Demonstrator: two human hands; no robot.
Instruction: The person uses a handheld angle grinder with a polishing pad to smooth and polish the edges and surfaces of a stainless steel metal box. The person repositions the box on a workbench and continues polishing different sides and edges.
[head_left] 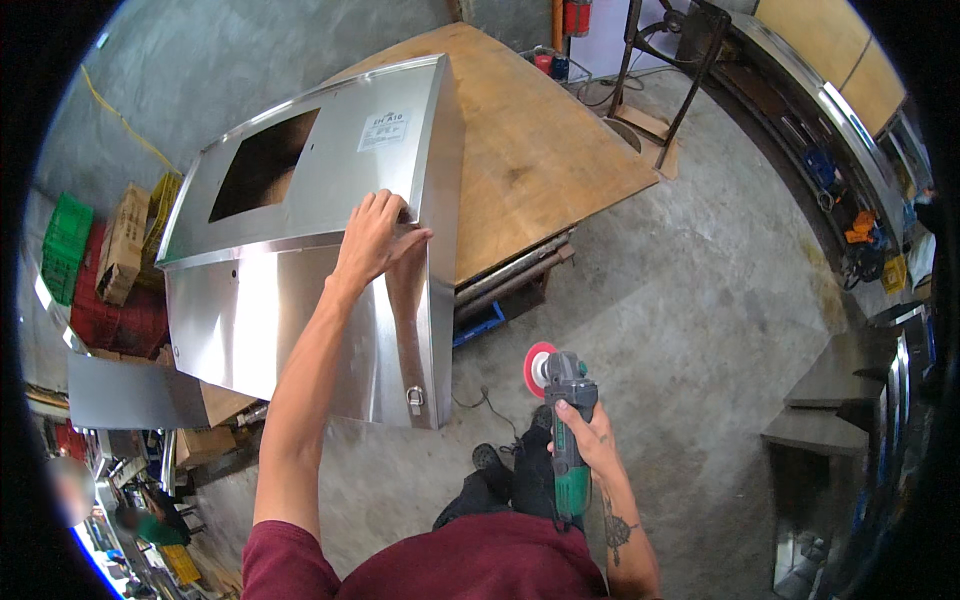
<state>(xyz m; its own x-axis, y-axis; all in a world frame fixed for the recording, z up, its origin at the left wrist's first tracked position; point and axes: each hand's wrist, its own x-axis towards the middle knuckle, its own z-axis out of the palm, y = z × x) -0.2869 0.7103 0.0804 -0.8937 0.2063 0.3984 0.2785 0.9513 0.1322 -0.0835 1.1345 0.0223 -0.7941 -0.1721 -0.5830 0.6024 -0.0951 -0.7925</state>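
A large stainless steel hood (330, 200), box-shaped with a dark rectangular cutout, rests tilted on a wooden-topped table (530, 160). My left hand (372, 240) lies on the hood near its right-hand ridge, fingers curled over the bend and thumb pointing right; whether it pinches anything small is hidden. In my right hand (592, 440) is a green and black angle grinder (570, 470), held upright by its body in front of me. Its red disc (540, 370) faces left, apart from the hood. A small metal latch (414, 398) sits low on the hood's front panel.
A power cord (487, 403) trails on the concrete floor near my shoes (487, 458). Green and red crates (68, 245) and cardboard boxes stand at the left. A dark metal stand (665, 90) is at the far right, with steel shelving (800, 110) and steel cabinets (820, 430) along the right.
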